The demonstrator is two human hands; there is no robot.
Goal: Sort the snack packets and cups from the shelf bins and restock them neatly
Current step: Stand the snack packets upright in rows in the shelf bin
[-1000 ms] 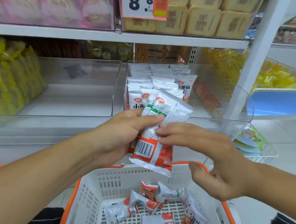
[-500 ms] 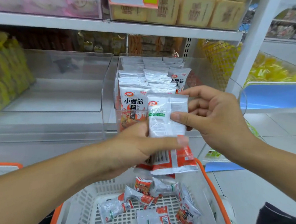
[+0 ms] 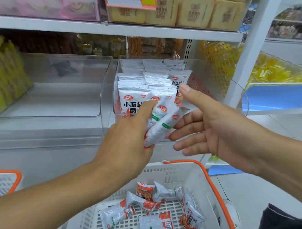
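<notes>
Clear bin [image 3: 111, 86] w/ upright packet rows now right ahead, basket [image 3: 183, 172] w/ loose pkts below; left hand [image 3: 127, 141] has carried held packets [image 3: 161, 127] to bin front, fingers clamped on them; right hand [image 3: 215, 131] let go, fingers spread apart — prob slotting in next.

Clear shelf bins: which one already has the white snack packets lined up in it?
The middle clear bin, straight ahead of the hands, holds upright rows of white packets. The bin to its left holds none, only bare floor.
</notes>
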